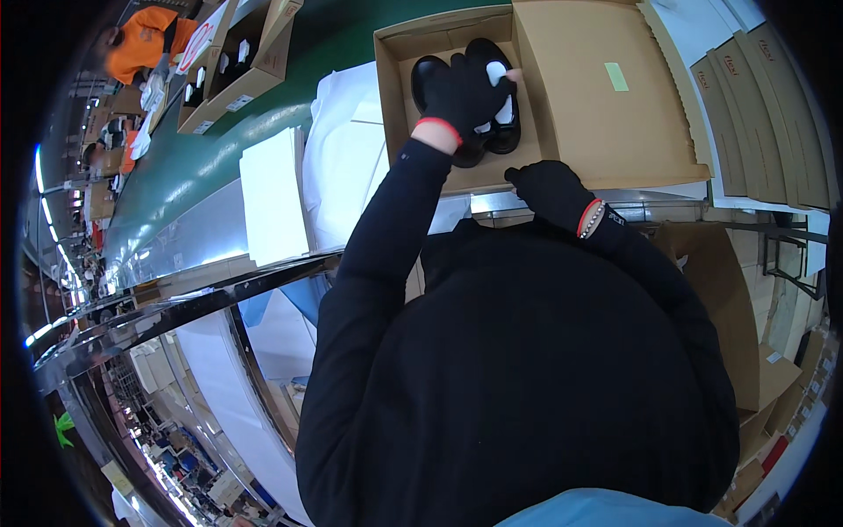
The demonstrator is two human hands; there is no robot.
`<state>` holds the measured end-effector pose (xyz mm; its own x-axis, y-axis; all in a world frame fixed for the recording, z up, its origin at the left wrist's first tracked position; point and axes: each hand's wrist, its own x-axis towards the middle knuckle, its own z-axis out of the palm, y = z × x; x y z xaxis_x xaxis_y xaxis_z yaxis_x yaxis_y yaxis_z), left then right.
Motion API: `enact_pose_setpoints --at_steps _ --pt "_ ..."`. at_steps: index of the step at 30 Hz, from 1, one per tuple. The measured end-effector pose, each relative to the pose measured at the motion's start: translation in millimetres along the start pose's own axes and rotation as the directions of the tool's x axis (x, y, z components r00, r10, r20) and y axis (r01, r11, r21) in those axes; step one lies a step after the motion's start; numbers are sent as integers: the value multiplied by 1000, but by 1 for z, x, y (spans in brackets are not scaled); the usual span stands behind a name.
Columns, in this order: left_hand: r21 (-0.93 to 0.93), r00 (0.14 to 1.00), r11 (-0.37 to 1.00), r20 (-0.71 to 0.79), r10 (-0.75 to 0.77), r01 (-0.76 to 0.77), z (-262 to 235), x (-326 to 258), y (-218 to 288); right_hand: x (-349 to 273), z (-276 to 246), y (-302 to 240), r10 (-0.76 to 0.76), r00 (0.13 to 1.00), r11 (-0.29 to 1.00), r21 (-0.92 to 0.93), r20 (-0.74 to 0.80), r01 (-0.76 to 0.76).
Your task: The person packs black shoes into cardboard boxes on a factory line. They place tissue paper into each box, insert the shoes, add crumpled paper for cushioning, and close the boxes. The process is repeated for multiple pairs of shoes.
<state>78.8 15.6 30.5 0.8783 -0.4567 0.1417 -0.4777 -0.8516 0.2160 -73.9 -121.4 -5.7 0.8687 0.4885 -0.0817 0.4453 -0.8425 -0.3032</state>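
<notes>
An open brown cardboard shoe box (pixel 450 33) stands on the bench in front of me, its lid (pixel 597 123) folded back to the right. A pair of black shoes (pixel 502 139) lies inside, with white paper (pixel 504 111) showing at the right shoe. My left hand (pixel 464 95), in a black glove with a bare fingertip, reaches across both shoes and closes on them. Most of its grip is hidden beneath the palm. My right hand (pixel 553 193), gloved too, is curled at the box's near edge below the lid fold, apart from the shoes.
White paper sheets (pixel 274 198) are stacked left of the box. Several flat brown boxes (pixel 755 114) stand at the right. Beyond the green surface (pixel 219 149), a carton (pixel 250 75) holds black items, near a person in orange (pixel 145 44). A metal rail (pixel 193 303) runs along the near left.
</notes>
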Motion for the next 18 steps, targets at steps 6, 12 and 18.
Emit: enact_pose_setpoints --at_steps 6,12,18 --pt "-53 1000 999 -20 2 -3 8 -5 -16 -2 9 3 14 998 999 34 -69 -11" --pt "-614 975 783 -101 -200 97 -53 -39 -76 -5 9 -4 10 991 997 74 -132 0" --pt "-966 949 253 -33 -314 50 -187 -110 -80 -19 -34 16 16 990 998 63 -141 -7"
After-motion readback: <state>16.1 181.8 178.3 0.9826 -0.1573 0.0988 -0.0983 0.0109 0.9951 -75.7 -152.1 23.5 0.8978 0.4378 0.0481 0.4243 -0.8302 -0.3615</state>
